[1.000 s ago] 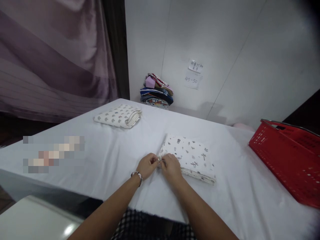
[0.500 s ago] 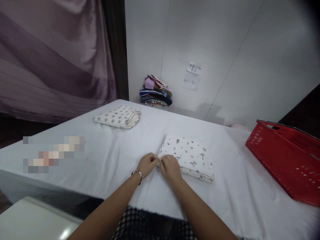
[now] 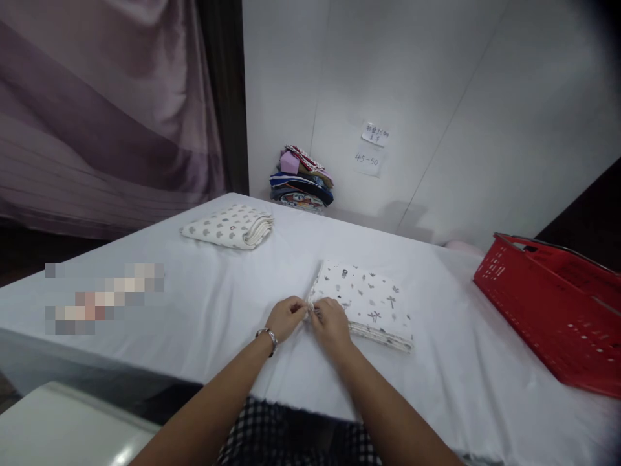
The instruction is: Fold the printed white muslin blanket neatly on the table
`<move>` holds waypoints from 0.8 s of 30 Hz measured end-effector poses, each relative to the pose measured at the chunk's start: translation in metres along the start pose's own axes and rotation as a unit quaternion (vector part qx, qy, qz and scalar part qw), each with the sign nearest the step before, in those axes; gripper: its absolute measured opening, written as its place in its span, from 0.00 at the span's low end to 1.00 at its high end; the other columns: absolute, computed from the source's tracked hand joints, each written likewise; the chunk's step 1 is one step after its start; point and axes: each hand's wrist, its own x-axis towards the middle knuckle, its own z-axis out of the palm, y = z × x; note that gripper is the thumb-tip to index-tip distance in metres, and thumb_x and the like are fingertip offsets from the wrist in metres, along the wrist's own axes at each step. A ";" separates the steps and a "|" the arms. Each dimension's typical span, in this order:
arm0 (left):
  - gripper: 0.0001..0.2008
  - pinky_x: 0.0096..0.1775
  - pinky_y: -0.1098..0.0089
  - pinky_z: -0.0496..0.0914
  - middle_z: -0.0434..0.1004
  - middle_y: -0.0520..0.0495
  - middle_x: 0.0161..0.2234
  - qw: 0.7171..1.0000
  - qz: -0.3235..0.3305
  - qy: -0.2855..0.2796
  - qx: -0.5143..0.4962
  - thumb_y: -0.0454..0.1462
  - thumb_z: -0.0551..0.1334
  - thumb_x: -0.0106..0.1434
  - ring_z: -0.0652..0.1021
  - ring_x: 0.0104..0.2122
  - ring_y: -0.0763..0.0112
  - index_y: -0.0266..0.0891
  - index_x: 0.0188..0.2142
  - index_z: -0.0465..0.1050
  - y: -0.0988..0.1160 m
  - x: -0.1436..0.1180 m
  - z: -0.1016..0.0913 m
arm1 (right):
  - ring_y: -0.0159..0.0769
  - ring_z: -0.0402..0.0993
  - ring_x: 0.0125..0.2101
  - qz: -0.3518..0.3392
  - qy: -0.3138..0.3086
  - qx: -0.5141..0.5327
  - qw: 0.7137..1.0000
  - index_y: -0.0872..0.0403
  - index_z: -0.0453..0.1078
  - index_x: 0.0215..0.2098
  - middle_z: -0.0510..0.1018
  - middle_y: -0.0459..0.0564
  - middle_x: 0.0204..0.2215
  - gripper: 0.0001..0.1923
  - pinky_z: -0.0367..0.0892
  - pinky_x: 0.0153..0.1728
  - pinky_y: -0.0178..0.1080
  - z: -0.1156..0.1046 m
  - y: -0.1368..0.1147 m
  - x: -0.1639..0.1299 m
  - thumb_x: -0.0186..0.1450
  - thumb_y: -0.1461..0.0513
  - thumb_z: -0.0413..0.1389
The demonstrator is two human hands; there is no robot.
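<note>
A folded white cloth (image 3: 371,298) with a small grey print lies flat on the white-covered table (image 3: 194,349), its layers showing along the near edge. My left hand (image 3: 286,317), with a bracelet on its wrist, pinches the cloth's near left corner. Right beside it, my right hand (image 3: 332,320) has its fingers closed on the same corner, and the two sets of fingertips almost meet. The fingers partly cover that corner. Farther back on the left rests a second folded cloth (image 3: 228,226), white with grey motifs, untouched by either hand.
A red plastic basket (image 3: 548,310) stands at the table's right side. Behind the table, a stack of folded fabrics (image 3: 301,178) sits against the wall beneath paper notes (image 3: 371,149). A blurred-out patch covers something at left. A white surface (image 3: 63,427) is at lower left.
Both hands stay at the cloth's corner, with only slight finger movement. The view has shifted a little; the cloths and basket stand as before.
</note>
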 end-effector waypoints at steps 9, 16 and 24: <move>0.10 0.31 0.73 0.63 0.71 0.54 0.24 0.994 -0.004 0.076 0.079 0.42 0.55 0.54 0.70 0.26 0.74 0.39 0.25 0.70 0.001 -0.004 -0.009 | 0.31 0.62 0.31 0.042 0.050 0.100 0.993 0.54 0.64 0.29 0.68 0.46 0.27 0.07 0.57 0.33 0.33 0.000 0.003 -0.001 0.62 0.61 0.47; 0.07 0.31 0.73 0.62 0.68 0.53 0.25 0.989 0.038 0.051 0.133 0.39 0.56 0.54 0.69 0.26 0.75 0.40 0.24 0.69 0.007 -0.007 -0.007 | 0.32 0.62 0.32 0.036 0.046 0.092 0.994 0.53 0.65 0.30 0.69 0.46 0.29 0.05 0.57 0.34 0.33 0.000 0.004 -0.002 0.61 0.62 0.49; 0.08 0.29 0.72 0.61 0.66 0.53 0.26 0.988 0.033 0.035 0.146 0.42 0.57 0.53 0.67 0.25 0.75 0.40 0.25 0.68 0.009 -0.002 0.003 | 0.32 0.63 0.34 0.029 0.058 0.095 0.993 0.53 0.65 0.31 0.70 0.47 0.30 0.04 0.58 0.35 0.35 0.002 0.003 -0.003 0.61 0.62 0.49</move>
